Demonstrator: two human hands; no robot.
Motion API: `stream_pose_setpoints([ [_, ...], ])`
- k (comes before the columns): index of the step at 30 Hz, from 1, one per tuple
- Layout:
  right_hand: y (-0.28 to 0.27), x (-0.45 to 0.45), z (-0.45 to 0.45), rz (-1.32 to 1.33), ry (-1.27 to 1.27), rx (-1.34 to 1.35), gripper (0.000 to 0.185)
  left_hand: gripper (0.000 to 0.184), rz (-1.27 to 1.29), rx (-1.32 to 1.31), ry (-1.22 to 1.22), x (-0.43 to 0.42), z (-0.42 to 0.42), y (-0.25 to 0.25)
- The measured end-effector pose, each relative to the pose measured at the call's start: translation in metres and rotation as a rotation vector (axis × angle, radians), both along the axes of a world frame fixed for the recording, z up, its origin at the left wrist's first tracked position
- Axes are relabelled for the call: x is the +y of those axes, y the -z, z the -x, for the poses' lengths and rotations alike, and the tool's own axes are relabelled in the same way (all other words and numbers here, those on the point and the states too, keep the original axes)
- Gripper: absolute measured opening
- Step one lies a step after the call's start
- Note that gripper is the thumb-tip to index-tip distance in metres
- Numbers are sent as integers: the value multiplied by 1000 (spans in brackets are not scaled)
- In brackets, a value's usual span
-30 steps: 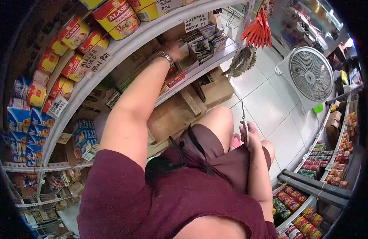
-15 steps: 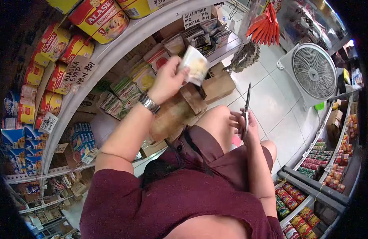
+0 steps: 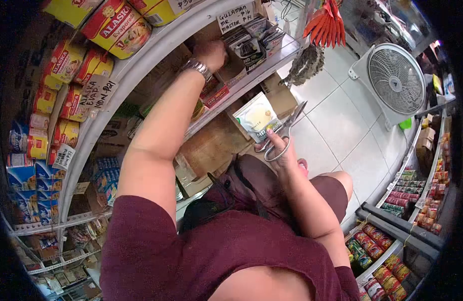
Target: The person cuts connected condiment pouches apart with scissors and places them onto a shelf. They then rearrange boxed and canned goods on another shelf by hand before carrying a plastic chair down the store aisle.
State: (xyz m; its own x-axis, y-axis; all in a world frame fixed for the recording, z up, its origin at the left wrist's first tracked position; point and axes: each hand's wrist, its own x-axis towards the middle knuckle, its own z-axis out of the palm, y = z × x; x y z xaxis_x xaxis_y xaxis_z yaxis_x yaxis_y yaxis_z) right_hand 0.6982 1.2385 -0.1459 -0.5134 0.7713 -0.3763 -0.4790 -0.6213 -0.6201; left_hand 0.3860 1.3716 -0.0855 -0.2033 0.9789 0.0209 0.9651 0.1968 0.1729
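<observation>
My left hand (image 3: pixel 210 54), with a metal watch (image 3: pixel 197 67) on its wrist, reaches into the shelf beside dark sachets (image 3: pixel 249 50); its fingertips are hidden. Lower down, my right hand (image 3: pixel 275 145) pinches a white and green sachet (image 3: pixel 257 118) under its thumb. The same hand holds metal scissors (image 3: pixel 293 118), their handles around its fingers and their blades pointing up and right beside the sachet.
Yellow and red cans (image 3: pixel 118 27) line the upper shelf at left. Red gloves (image 3: pixel 326 25) hang at the top right, near a white floor fan (image 3: pixel 396 84). A wooden board (image 3: pixel 206 150) lies below the shelf. More cans (image 3: pixel 374 238) stand at lower right.
My left hand brought a white sachet out from the shelf and has gone back in without it. The sachet is now in my right hand, which has moved left with the scissors.
</observation>
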Motion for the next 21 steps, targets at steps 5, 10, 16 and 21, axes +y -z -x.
stream_pose_setpoints([
  [5, 7, 7, -1, -132, -19, -154, 33, 34, 46, 351, -32, 15, 1, 6],
  [10, 31, 8, -6, -243, -35, -275, 32, 28, -72, 240, -62, 5, -9, -5],
  [16, 45, 12, -5, -293, -51, -285, 31, 32, -201, 279, -53, 3, 8, 15],
  [21, 44, 12, -6, -275, -47, -468, 35, 28, -18, 269, -104, 3, 5, 3],
])
